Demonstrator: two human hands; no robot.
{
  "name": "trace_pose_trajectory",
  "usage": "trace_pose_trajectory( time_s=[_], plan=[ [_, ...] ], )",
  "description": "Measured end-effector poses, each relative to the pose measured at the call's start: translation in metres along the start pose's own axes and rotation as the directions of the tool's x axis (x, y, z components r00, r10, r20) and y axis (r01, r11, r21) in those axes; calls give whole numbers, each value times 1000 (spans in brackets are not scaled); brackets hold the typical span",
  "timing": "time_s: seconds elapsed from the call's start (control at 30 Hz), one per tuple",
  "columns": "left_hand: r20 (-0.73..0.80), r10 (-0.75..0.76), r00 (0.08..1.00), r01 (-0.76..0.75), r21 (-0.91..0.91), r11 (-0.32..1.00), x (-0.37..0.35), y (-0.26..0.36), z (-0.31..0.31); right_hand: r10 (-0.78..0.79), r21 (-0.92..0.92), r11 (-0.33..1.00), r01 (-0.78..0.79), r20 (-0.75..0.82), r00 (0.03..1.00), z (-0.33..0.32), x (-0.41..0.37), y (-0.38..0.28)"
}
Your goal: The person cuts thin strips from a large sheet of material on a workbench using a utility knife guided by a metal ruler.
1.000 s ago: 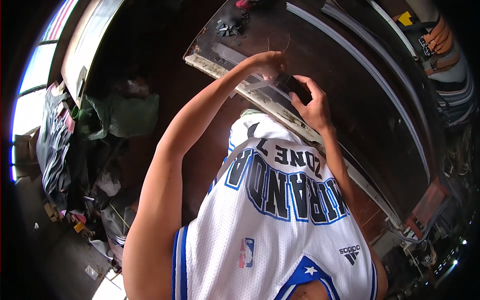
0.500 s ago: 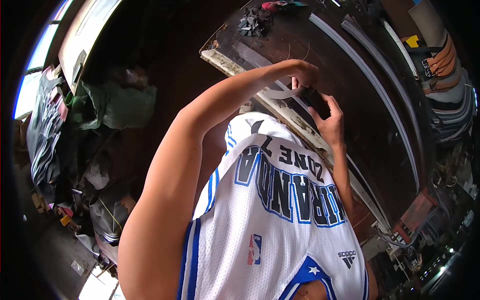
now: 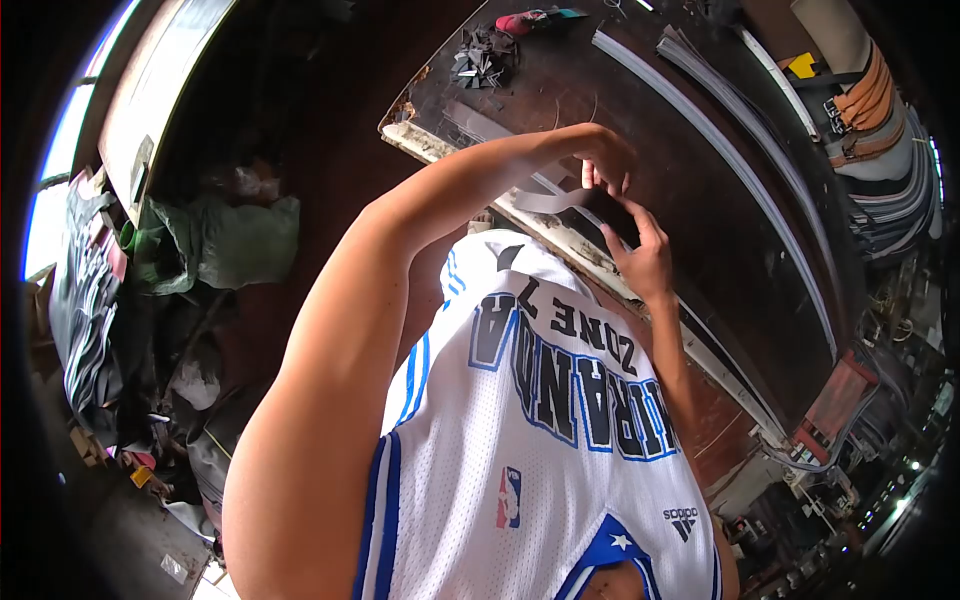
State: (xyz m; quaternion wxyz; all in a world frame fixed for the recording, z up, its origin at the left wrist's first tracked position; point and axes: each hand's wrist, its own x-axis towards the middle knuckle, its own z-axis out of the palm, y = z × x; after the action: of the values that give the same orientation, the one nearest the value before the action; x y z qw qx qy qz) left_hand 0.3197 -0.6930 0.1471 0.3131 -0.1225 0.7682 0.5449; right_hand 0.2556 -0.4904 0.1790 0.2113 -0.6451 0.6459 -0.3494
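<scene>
A thin grey-black strip curls near the worktable's front edge, its left part looping out and catching the light. My left hand reaches across from the left and bends down over the strip, fingers closed on it and partly hidden behind the wrist. Just below and to the right, my right hand has thumb and fingers curved around the strip's dark right part. Between the hands the strip blends into the dark tabletop, so its end is hard to make out.
The dark worktable has a worn pale edge. Long grey strips lie across it. A pile of small dark scraps sits at the far left, beside a red object. Brown belts are at right; a green bag is at left.
The view has shifted slightly, moving the table contents left in the picture. My right hand has moved a little down, and more of the strip shows between the hands.
</scene>
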Motion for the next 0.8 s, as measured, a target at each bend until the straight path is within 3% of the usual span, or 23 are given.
trace_pose_trajectory(
  time_s=[0.07, 0.2, 0.27, 0.4, 0.47, 0.6, 0.67, 0.8],
  plan=[
    [117, 4, 993, 2, -51, 999, 5, -1, 0, -10, -30, 999, 10, 12, 1000, 2, -2, 3],
    [116, 18, 993, -8, -85, 996, 14, -4, 3, -7, -64, 998, 9, 41, 999, 3, -4, 3],
    [101, 40, 994, -57, 168, 984, 21, -2, 5, -17, -77, 997, 21, 45, 999, 5, -7, 5],
    [85, 111, 990, -132, 316, 939, 34, 4, 4, -88, -135, 987, 90, 23, 996, 5, -6, 2],
    [0, 123, 992, -110, 445, 889, 35, 14, 4, -65, -144, 987, 68, 27, 998, 8, -9, 5],
    [-8, 147, 989, -124, 498, 858, 29, 26, 7, -84, -189, 977, 94, 62, 995, 13, -10, 6],
    [-217, 285, 934, -142, 506, 851, 40, 15, 14, -54, -163, 985, 62, 50, 997, 18, -12, 7],
    [-216, 279, 936, -115, 559, 821, -10, 58, 16, 13, -158, 987, -10, 18, 1000, 24, -22, 10]
  ],
)
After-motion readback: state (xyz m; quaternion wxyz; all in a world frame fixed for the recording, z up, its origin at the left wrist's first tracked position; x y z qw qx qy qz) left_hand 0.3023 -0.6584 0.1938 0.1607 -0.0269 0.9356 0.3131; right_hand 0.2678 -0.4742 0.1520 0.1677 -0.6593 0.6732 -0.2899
